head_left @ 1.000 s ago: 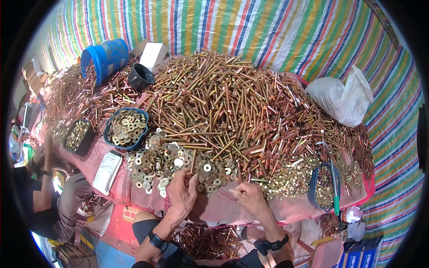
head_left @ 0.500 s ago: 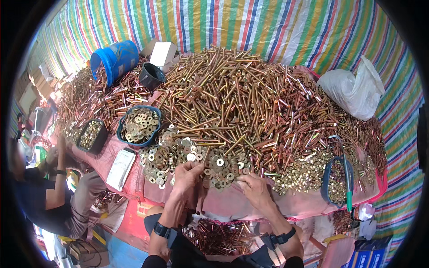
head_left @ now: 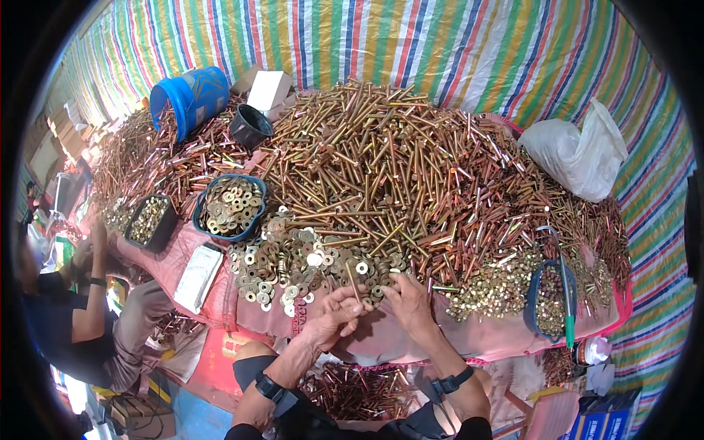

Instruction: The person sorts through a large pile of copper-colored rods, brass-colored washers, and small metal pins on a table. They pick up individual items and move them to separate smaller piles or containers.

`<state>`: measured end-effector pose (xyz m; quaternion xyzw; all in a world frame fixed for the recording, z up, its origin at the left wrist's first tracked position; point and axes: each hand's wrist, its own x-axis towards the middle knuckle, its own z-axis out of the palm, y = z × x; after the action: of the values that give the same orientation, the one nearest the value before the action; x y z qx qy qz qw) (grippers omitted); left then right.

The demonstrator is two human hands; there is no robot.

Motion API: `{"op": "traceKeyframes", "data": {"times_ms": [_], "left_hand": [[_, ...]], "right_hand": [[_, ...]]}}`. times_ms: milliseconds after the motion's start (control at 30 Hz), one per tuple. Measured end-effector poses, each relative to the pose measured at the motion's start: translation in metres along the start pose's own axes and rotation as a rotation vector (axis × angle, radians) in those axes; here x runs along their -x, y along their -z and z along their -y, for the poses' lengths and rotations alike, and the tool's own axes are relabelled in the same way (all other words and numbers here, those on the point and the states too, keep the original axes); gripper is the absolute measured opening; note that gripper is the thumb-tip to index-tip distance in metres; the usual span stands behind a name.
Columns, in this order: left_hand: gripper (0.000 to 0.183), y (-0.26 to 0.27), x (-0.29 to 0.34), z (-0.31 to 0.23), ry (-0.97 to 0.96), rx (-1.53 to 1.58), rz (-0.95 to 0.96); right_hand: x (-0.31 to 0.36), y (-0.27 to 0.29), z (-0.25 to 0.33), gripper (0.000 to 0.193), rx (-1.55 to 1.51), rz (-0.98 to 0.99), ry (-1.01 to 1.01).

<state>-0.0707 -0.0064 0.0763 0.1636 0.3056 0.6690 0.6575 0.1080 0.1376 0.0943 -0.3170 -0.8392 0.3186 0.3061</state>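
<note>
My left hand (head_left: 334, 317) grips a slim brass-coloured bolt (head_left: 353, 279), which stands up from between thumb and fingers. Close to its right, my right hand (head_left: 411, 302) has thumb and forefinger pinched together; whatever they hold is too small to make out. Both hands are over the near edge of a pile of flat round washers (head_left: 293, 253). Behind them rises a large heap of long brass-coloured bolts (head_left: 381, 158). Small shiny nuts (head_left: 491, 286) lie loose to the right of my right hand.
A blue tub of washers (head_left: 233, 209) stands left, a blue tub of nuts (head_left: 551, 297) right with a green-handled hooked tool (head_left: 569, 315) across it. Farther back are a tipped blue bucket (head_left: 192, 103), a black pot (head_left: 251, 125) and a white sack (head_left: 576, 150). A co-worker (head_left: 88, 315) sits at left.
My left hand has moved right and nearer to me with the bolt, away from the washers. My right hand has shifted slightly left and up, bringing the two hands closer together.
</note>
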Motion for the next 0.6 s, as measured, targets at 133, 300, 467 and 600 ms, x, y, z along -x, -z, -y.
{"op": "traceKeyframes", "data": {"times_ms": [133,300,467,600], "left_hand": [[0.03,-0.014,-0.001,0.017,-0.049,-0.274,-0.091],[0.015,-0.041,-0.003,0.039,-0.158,-0.587,-0.126],[0.009,-0.056,-0.007,0.061,-0.385,-0.911,-0.152],[0.006,-0.054,-0.02,0.082,-0.47,-0.973,-0.174]], "right_hand": [[-0.005,-0.004,-0.004,0.027,0.069,-0.063,0.104],[-0.006,0.005,-0.007,0.018,-0.357,-0.04,-0.325],[0.006,0.042,0.003,0.018,-1.028,0.042,-0.506],[0.019,0.054,0.016,0.02,-0.929,0.162,-0.514]]}}
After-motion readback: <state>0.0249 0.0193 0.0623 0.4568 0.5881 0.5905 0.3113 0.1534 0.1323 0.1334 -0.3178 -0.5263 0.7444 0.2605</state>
